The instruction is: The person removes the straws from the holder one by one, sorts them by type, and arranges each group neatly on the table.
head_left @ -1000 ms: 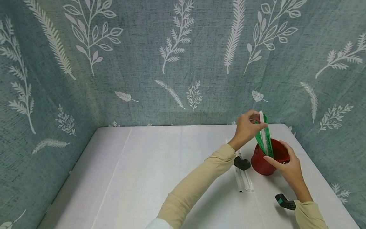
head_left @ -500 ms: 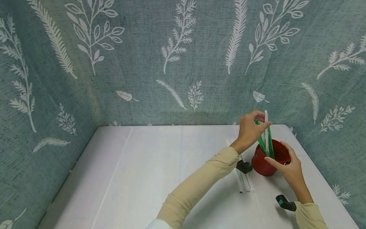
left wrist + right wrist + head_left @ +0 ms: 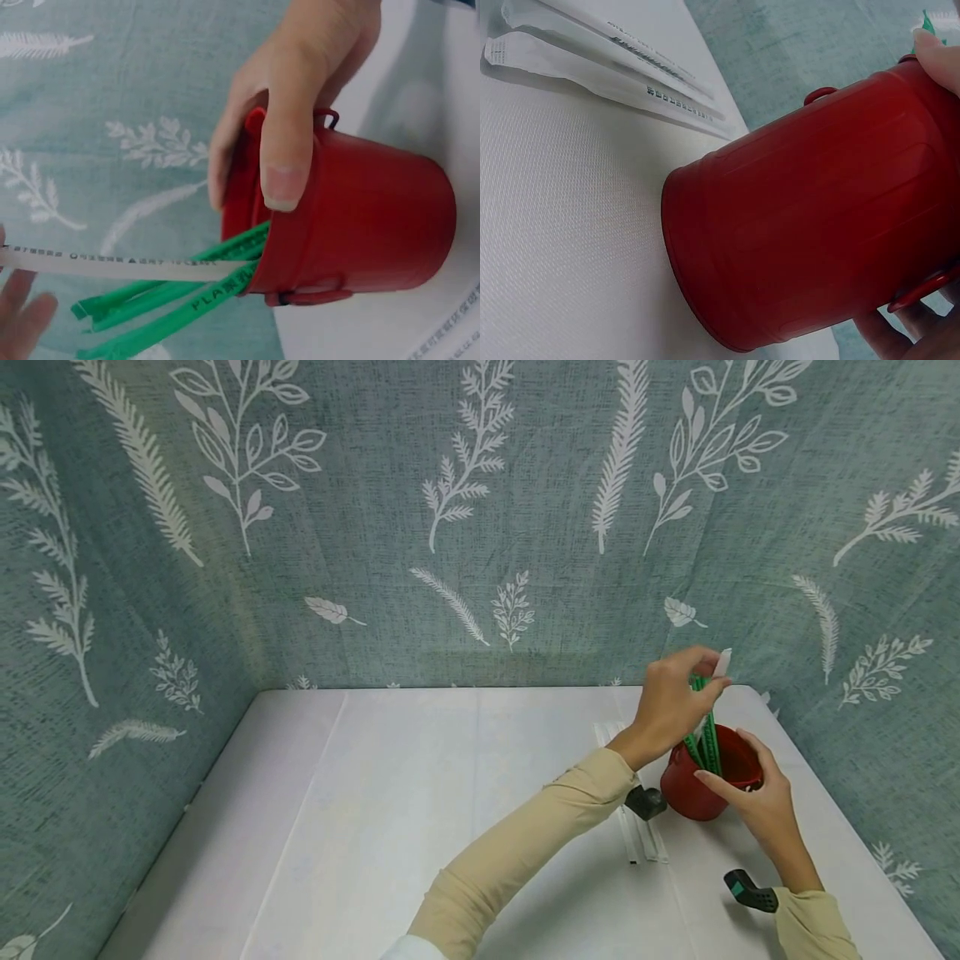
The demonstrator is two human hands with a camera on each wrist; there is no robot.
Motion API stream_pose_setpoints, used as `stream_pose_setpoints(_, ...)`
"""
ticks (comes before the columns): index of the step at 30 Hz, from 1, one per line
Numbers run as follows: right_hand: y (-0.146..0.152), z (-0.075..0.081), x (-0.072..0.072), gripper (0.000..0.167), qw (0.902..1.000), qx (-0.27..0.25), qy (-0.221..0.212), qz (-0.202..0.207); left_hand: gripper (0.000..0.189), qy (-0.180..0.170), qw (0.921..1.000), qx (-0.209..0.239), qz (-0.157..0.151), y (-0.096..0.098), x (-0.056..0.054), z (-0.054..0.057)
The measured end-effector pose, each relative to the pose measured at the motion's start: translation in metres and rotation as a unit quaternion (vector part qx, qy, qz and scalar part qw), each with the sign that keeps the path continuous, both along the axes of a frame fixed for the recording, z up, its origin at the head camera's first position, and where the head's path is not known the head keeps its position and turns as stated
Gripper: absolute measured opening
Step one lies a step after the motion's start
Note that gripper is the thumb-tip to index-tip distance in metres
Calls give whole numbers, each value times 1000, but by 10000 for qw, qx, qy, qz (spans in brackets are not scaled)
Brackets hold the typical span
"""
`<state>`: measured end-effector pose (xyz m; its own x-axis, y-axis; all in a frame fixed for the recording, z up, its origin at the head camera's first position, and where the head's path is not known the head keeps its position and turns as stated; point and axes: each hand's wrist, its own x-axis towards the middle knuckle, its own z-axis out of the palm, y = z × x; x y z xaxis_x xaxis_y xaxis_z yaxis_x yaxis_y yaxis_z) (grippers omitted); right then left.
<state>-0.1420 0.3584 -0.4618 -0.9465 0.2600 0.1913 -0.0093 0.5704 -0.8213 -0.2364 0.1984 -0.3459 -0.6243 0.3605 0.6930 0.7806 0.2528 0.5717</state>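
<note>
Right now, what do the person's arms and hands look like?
Left hand and right hand are bare. Tan sleeves cover both forearms; whitish cloth edges the left one's upper end. Black devices sit by both wrists, the right one teal-marked.

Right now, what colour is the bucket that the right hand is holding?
The bucket is red, side loops included. The right wrist view shows it best.

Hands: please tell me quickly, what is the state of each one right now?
Left hand: closed, pinching a white printed stick.
Right hand: closed, holding the red bucket near its rim.
</note>
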Motion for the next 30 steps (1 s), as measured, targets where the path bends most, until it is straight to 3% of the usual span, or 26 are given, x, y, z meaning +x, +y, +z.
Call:
stream_pose_setpoints(4, 1, -2, -1, 82, 10000, -12, -11, -56, 21, -266, 9984, 326, -385, 0, 0, 1)
stream_pose_setpoints(8, 2, -5, -2, 83, 9999, -36, -34, -104, 23, -325, 9959, 684, -497, -3, 0, 2)
stream_pose_setpoints(13, 3, -6, -3, 83, 9999, -34, -25, -146, 23, -287, 9926, 1091, -455, -5, -2, 5)
stream_pose_setpoints(21, 4, -8, -3, 83, 9999, -2, -39, -147, 22, -680, 9882, 1361, -172, -9, -3, 10)
stream_pose_setpoints(24, 2, -5, -2, 83, 10000, 12, -6, -97, 23, -983, 9817, 1598, -317, -11, -1, 12)
stream_pose_setpoints(30, 0, -2, 0, 82, 9999, -32, 87, -46, 24, -1689, 9560, 2199, -954, -14, -1, 16)
